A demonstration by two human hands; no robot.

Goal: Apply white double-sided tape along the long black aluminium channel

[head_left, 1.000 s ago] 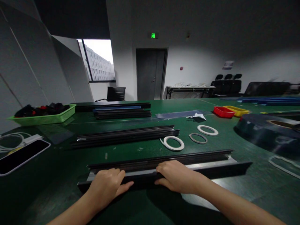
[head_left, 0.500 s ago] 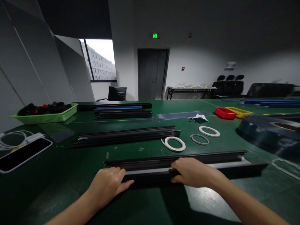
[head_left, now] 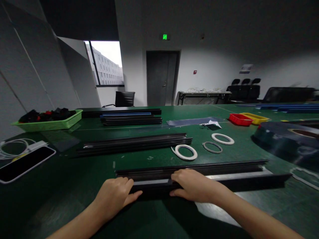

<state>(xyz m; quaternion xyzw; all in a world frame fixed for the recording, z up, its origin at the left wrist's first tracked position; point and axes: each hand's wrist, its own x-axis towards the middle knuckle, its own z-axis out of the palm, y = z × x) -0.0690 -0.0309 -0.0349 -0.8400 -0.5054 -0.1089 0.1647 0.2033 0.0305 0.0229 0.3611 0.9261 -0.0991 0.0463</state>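
A long black channel-like profile (head_left: 251, 183) lies across the near part of the green table, with a pale strip showing along its inside. Near its left end my left hand (head_left: 113, 194) is closed over the front edge, thumb reaching to the right along it. About mid-length my right hand (head_left: 190, 186) pinches the same front edge, fingers over the top and thumb in front. The fingertips of both hands are partly hidden behind the edge. Just beyond lie a white tape roll (head_left: 185, 152) with a loose end, a thin grey ring (head_left: 212, 147) and another white roll (head_left: 222, 139).
More black profiles (head_left: 134, 145) lie behind, with a further stack (head_left: 132, 120) beyond. At left are a phone (head_left: 26, 164) and a green basket (head_left: 47, 124) of dark items. At right stand a large dark roll (head_left: 281, 142), a red tray (head_left: 240, 120) and a yellow tray (head_left: 256, 118).
My right hand has shifted left along the edge, closer to my left hand. The black profile has slid slightly to the right; my left hand stays about where it was.
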